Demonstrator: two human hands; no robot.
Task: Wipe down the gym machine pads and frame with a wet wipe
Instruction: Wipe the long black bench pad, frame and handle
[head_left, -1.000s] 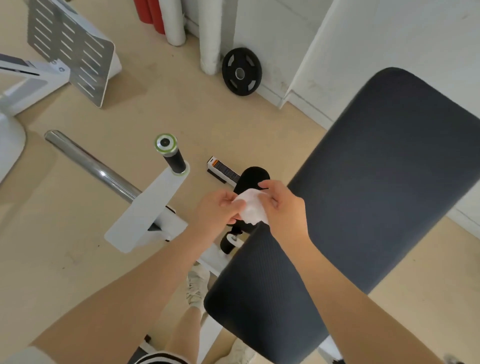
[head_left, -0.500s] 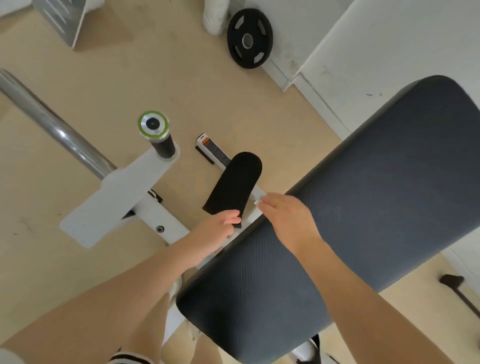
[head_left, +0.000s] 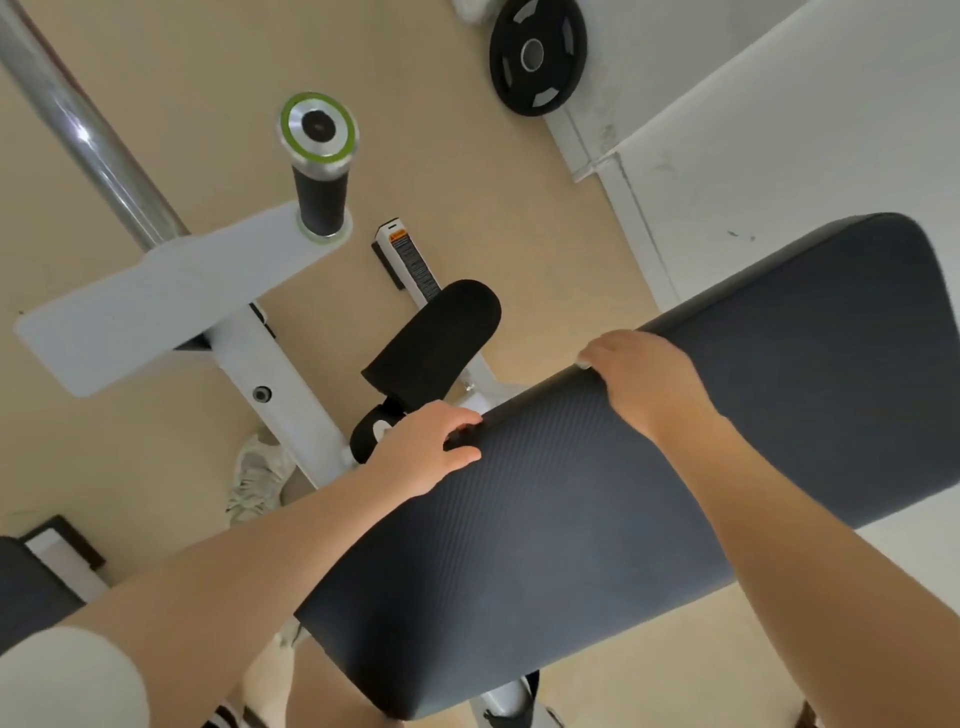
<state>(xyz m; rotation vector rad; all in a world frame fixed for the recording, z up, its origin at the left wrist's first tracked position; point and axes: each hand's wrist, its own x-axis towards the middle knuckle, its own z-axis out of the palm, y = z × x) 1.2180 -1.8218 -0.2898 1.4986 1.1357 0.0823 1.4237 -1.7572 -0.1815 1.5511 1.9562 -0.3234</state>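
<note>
One long dark pad (head_left: 649, 467) runs near-left to far-right under me. My right hand (head_left: 644, 379) curls over its far edge, the wipe barely peeking at my fingers (head_left: 587, 361); my left hand (head_left: 426, 447) grips the same edge farther left.

floor: tan smooth gym floor (head_left: 509, 202) | on it: black round rubber weight plate (head_left: 537, 54) leaning at the white wall's base; white steel machine frame (head_left: 280, 374); pale worn sneaker (head_left: 257, 480) beside that frame
</note>
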